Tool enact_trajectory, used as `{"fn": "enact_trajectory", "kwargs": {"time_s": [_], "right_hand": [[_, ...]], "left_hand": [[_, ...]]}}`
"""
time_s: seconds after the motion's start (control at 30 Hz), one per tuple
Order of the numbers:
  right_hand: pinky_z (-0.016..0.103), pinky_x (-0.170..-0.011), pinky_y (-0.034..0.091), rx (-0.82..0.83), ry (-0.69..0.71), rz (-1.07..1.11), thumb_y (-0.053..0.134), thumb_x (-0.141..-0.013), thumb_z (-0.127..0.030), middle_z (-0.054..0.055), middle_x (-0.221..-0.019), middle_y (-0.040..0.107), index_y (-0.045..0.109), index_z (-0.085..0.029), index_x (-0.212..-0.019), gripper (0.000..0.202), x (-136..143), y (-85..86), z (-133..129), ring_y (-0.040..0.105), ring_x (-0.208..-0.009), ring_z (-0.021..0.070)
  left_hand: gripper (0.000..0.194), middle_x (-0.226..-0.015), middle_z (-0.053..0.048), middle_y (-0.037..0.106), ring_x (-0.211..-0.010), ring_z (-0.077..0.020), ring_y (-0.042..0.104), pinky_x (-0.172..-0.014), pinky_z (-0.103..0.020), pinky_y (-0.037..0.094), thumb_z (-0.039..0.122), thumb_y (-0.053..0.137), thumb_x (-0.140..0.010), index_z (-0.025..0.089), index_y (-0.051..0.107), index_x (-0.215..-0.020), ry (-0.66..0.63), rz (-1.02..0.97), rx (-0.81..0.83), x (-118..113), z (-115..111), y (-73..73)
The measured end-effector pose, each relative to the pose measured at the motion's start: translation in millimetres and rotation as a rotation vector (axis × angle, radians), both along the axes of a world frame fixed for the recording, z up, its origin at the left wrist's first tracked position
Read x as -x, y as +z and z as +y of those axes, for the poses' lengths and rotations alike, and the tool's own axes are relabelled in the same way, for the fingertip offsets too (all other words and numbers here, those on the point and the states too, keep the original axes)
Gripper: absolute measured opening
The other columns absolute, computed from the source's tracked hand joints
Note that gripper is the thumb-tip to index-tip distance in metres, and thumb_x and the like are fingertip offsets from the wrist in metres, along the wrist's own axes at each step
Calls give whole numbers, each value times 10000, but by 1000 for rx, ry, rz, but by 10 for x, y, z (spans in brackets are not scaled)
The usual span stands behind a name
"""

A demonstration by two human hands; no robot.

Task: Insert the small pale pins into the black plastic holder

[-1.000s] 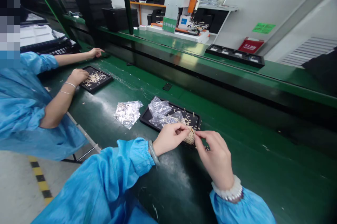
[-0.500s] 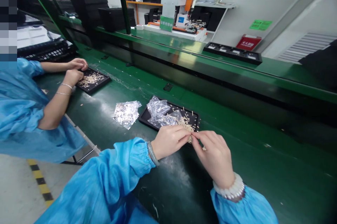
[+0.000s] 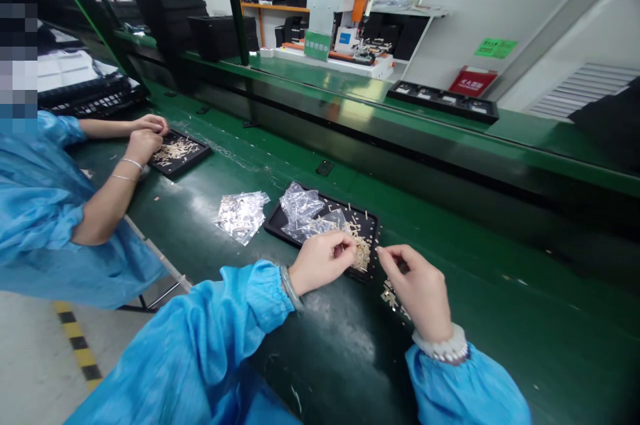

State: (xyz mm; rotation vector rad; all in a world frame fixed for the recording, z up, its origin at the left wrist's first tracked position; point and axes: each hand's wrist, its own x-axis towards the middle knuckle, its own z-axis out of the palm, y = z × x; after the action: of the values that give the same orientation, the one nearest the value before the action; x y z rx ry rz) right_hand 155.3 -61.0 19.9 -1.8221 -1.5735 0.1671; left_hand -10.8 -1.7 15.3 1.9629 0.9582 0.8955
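Over the near side of a black tray [image 3: 275,218], my left hand [image 3: 323,260] is closed in a pinch; what lies between its fingertips is too small to make out. My right hand [image 3: 420,285] pinches as well, just off the tray's right edge, and anything it holds cannot be told. Small beige strips [image 3: 363,253] are heaped in the tray's right part, beside crumpled clear plastic bags [image 3: 301,204]. A few loose small pieces [image 3: 389,294] lie on the green table under my right hand.
Left of the tray lies a clear bag of small parts [image 3: 242,215]. A co-worker's hands [image 3: 147,135] work over another black tray [image 3: 193,157] of beige strips. Behind the table runs a raised ledge [image 3: 440,142] with a compartmented black tray [image 3: 443,102].
My hands have drawn apart: the fingertips touched before, and now the right hand is farther right, uncovering loose pieces on the table. The left hand has shifted slightly.
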Motion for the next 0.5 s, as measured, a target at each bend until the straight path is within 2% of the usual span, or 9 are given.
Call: {"fn": "enact_trajectory", "kwargs": {"time_s": [0.07,0.27,0.5], "right_hand": [[300,-579,402,63,46,-17,453,-832,-399,19,-690,645,625,-215,-747,266,-13,-63,22,601,-641,213],[340,-702,441,101,118,49,410,-833,-341,59,-936,678,630,-192,-953,292,-34,-160,67,623,-801,248],[332,-677,453,98,122,201,431,-866,-427,58,-868,680,630,-199,-916,306,-110,-123,76,625,-753,235]], "left_hand": [[110,-730,14,579,-628,-93,499,-553,-185,367,199,495,-815,158,588,-773,3,2,12,0,5,-1],[100,-722,15,566,-609,-90,473,-553,-191,362,195,492,-815,155,579,-786,8,9,17,-6,16,-11],[105,-758,18,562,-639,-86,494,-570,-190,363,199,483,-835,161,576,-804,-22,16,-37,-1,20,-52]]}}
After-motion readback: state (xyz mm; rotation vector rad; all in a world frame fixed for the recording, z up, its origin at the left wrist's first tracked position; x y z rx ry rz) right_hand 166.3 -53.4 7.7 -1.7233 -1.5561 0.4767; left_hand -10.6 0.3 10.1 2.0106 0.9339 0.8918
